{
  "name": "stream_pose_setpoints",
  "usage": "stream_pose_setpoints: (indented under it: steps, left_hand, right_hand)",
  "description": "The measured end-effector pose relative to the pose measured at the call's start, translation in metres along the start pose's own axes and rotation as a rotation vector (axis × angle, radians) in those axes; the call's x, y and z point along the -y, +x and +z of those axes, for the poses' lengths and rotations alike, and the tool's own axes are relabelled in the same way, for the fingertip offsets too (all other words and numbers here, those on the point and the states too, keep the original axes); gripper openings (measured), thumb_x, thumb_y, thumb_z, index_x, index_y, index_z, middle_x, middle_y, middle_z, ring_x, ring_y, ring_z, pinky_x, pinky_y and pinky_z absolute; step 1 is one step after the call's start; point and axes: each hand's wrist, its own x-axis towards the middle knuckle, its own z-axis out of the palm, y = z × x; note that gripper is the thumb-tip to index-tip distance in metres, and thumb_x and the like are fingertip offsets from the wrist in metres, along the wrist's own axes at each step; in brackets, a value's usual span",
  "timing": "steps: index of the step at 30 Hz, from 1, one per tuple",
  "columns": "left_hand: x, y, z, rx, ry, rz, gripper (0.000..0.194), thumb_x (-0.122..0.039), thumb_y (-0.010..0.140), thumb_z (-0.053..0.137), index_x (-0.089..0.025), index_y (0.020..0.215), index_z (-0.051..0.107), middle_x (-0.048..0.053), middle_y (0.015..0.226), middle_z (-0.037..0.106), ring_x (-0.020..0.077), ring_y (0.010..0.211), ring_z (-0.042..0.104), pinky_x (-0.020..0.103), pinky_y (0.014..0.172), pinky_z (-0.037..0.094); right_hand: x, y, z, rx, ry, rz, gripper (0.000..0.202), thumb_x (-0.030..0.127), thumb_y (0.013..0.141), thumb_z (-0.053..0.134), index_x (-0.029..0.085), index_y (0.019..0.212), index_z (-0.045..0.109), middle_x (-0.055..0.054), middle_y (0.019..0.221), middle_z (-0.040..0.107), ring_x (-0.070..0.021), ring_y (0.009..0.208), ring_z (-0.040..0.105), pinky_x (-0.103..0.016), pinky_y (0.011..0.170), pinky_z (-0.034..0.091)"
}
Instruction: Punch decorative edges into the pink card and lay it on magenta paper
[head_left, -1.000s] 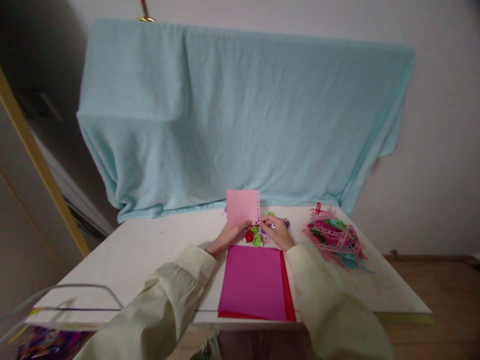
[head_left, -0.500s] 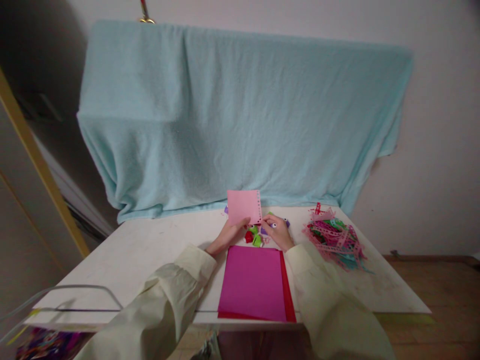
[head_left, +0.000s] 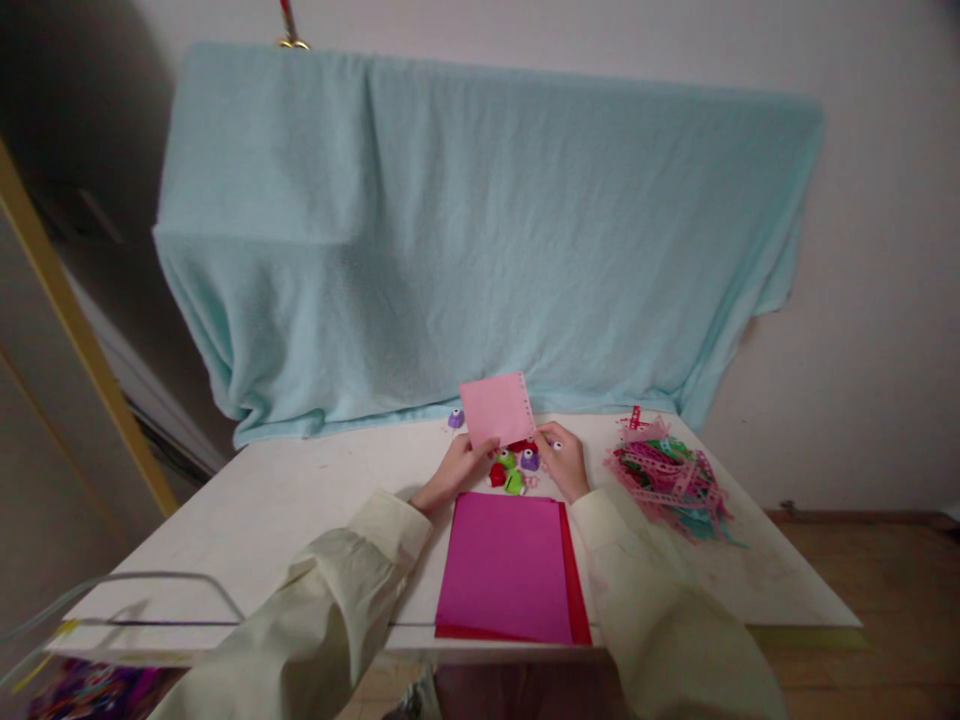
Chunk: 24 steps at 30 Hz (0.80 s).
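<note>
A pink square of paper (head_left: 495, 410) is held up above the table, tilted, with a row of punched holes down its right edge. My left hand (head_left: 461, 468) grips its bottom edge, thumb on the front. At the lower right corner, my right hand (head_left: 564, 462) pinches the paper between thumb and fingers. Below the paper lie small punches with eye-like white spots: a green one (head_left: 514, 482), a red one (head_left: 496, 475) and a purple one (head_left: 529, 460). Another white spot shows beside my right fingers, its body mostly hidden.
Magenta sheets (head_left: 506, 565) with red sheets (head_left: 576, 590) under them lie at the table's front. To the right is a heap of punched paper strips (head_left: 667, 470). Another purple punch (head_left: 456, 419) sits farther back. A light blue cloth (head_left: 487, 230) hangs behind, and a grey cable (head_left: 165, 574) crosses the left corner.
The pink paper has tilted, its right side rising and shifting a little right. My right hand has moved slightly right and uncovered the purple punch. My left hand stays nearly in place.
</note>
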Motion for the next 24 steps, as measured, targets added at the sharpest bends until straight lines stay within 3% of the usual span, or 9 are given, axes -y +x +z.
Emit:
stream_pose_setpoints:
  steps: [8,14,24]
  left_hand:
    - [-0.0039,-0.0029,0.0016,0.05,-0.007,0.018,0.047,-0.046,0.072,0.068,-0.008,0.099,0.071,0.016,0.106,0.07,0.0306,0.098,0.062,0.039,0.088,0.046]
    - [-0.0057,-0.006,0.0033,0.075,-0.002,0.023,0.049,-0.045,0.07,0.071,-0.01,0.104,0.069,0.015,0.109,0.069,0.0298,0.1,0.063,0.039,0.089,0.047]
    - [-0.0045,-0.0081,0.0036,0.075,0.016,0.018,0.052,-0.045,0.071,0.071,-0.012,0.11,0.066,0.014,0.112,0.068,0.0289,0.101,0.062,0.037,0.087,0.047]
  right_hand:
    - [-0.0018,0.0008,0.001,-0.049,0.003,-0.03,0.023,0.039,0.083,0.053,0.019,0.081,0.064,-0.002,0.068,0.067,-0.0195,0.065,0.061,-0.026,0.059,0.045]
    - [-0.0017,0.0013,0.0002,-0.058,-0.009,-0.052,0.022,0.038,0.086,0.052,0.019,0.083,0.063,-0.002,0.075,0.067,-0.0186,0.069,0.061,-0.027,0.066,0.046]
    - [0.0022,0.0001,0.0005,-0.045,0.01,-0.02,0.024,0.041,0.086,0.052,0.02,0.082,0.063,-0.002,0.069,0.066,-0.0183,0.063,0.06,-0.026,0.059,0.045]
